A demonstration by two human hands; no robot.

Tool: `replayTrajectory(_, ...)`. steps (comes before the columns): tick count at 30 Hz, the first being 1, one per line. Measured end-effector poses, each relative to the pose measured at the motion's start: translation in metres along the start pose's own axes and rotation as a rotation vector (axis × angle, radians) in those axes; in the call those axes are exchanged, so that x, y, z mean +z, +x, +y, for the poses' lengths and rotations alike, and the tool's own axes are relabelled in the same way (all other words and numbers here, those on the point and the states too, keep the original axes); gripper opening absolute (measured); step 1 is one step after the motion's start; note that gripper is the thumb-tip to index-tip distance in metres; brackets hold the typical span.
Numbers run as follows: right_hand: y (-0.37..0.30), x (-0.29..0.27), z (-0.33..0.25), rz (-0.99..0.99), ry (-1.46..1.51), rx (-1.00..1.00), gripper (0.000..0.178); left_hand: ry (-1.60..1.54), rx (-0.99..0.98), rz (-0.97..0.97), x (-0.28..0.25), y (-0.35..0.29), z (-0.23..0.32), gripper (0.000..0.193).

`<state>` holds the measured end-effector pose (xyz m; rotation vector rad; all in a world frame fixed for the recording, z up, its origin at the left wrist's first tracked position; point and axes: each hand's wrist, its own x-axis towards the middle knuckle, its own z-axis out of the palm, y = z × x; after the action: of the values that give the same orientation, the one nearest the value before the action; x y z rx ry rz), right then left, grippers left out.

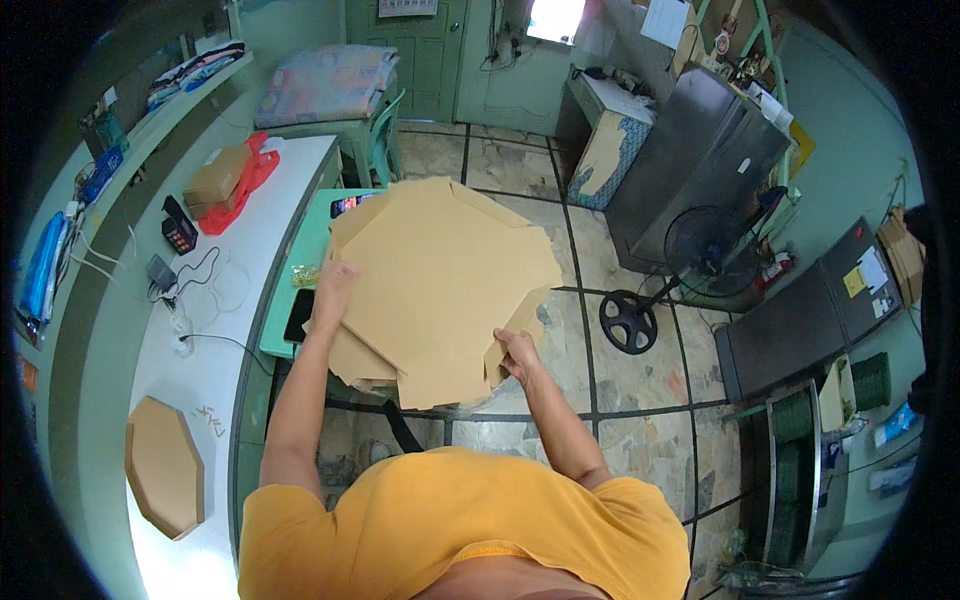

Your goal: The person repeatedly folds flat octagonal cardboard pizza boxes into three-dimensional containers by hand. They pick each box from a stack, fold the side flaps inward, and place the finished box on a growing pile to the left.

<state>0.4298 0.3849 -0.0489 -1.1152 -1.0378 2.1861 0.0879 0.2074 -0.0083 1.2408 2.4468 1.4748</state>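
A large flat sheet of brown cardboard (450, 270), cut with flaps round its many-sided middle, lies in front of me. Part of it rests over a small green table and part reaches out above the floor. At its left edge my left hand (336, 288) is closed on the board, fingers partly hidden. My right hand (516, 355) pinches a flap on the lower right, which stands folded up from the sheet. Another flap (365, 355) at the lower left is bent, with a loose-looking edge beneath the main panel.
On the green table (282, 320) lie a dark phone (299, 315) and a lit phone (347, 205). The white counter (190, 370) at left holds an octagonal cardboard tray (165, 468), a brown box (218, 180) and cables. A standing fan (708, 252) and grey fridge (690, 160) are at right.
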Motion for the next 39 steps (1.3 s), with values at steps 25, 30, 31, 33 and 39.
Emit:
replayTrajectory(25,0.036,0.002,-0.051,-0.722,-1.561,-0.960,0.013,0.274,0.517,-0.520,0.010,-0.110,0.023,0.015)
replayTrajectory(30,0.012,-0.004,-0.030,-0.533,-1.718,-1.468,0.021,0.122,0.413,-0.540,0.019,-0.117,0.029,0.013)
replayTrajectory(31,0.007,-0.006,-0.031,-0.582,-1.783,-1.330,0.053,0.096,0.380,-0.531,0.020,-0.119,0.030,0.014)
replayTrajectory(33,-0.004,-0.008,-0.030,-0.613,-1.910,-1.390,0.074,0.057,0.347,-0.504,0.022,-0.124,0.029,0.017)
replayTrajectory(39,-0.024,-0.010,-0.026,-0.559,-2.045,-1.457,0.099,0.060,0.480,-0.456,0.012,-0.136,0.030,0.030)
